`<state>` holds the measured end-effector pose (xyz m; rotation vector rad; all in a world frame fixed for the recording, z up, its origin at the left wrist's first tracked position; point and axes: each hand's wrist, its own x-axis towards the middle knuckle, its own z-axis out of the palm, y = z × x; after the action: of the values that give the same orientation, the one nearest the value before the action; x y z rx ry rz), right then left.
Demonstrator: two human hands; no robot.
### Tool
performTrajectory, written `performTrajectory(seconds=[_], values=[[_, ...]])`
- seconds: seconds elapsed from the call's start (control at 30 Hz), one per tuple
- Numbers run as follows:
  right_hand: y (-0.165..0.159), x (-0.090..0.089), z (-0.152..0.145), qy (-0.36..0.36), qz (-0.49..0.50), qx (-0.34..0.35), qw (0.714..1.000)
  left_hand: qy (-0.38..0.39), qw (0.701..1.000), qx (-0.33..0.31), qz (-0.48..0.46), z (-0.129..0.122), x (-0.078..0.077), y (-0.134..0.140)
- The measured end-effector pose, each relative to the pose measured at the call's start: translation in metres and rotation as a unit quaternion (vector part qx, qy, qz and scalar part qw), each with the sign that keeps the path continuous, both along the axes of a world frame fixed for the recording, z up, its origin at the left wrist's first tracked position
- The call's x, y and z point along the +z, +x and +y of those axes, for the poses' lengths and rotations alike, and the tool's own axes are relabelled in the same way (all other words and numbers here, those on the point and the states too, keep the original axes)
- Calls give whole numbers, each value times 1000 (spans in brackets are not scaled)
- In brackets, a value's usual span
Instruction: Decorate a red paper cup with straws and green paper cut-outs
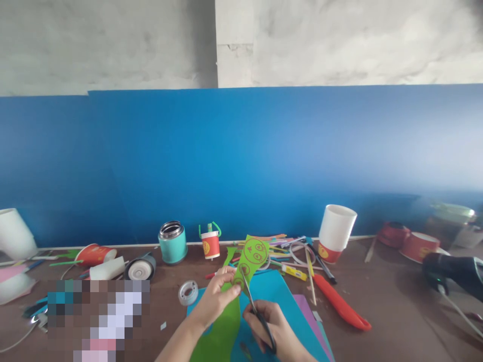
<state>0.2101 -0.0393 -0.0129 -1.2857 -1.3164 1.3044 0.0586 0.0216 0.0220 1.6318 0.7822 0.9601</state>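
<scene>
My left hand [222, 289] pinches a piece of green paper [253, 255] by its lower edge. A round face and smaller circles are drawn on this paper in reddish-brown lines. In my right hand [272, 327] is a pair of scissors [261, 319] with dark handles, fingers wrapped round them. The blades reach up to the green paper beside the small circle near my left fingertips; whether they are parted is too small to tell. Below both hands lie a larger green sheet [217, 337] and a blue sheet [298, 322].
Behind my hands are a turquoise jar [172, 246], a small red cup [210, 245] and a pile of pens and strips [279, 246]. A tape roll [187, 293] lies left. To the right are stacked white cups [337, 226], a red-handled tool [341, 303] and a hair dryer [453, 271].
</scene>
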Motion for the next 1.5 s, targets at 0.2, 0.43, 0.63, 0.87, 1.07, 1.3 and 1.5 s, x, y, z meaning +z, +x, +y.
performTrajectory(seconds=[0.2,0.43,0.63,0.87,1.07,1.3,1.5], values=[[0,-2,1,17,25,-9,1000,3,999,43,-12,-14,1,20],[0,-8,0,39,81,-21,996,1,998,60,-14,-17,-4,23],[0,0,-4,17,67,-40,997,-38,998,39,-2,-10,-5,14],[-2,3,-5,2,64,-43,997,-69,997,29,-17,-8,-4,11],[-3,5,-6,-6,69,-47,996,-68,997,13,-20,-6,-4,8],[-2,7,-6,-4,62,-28,998,-53,998,-18,2,0,-3,1],[-2,9,-8,-14,56,-21,998,-34,998,-50,4,2,0,-3]])
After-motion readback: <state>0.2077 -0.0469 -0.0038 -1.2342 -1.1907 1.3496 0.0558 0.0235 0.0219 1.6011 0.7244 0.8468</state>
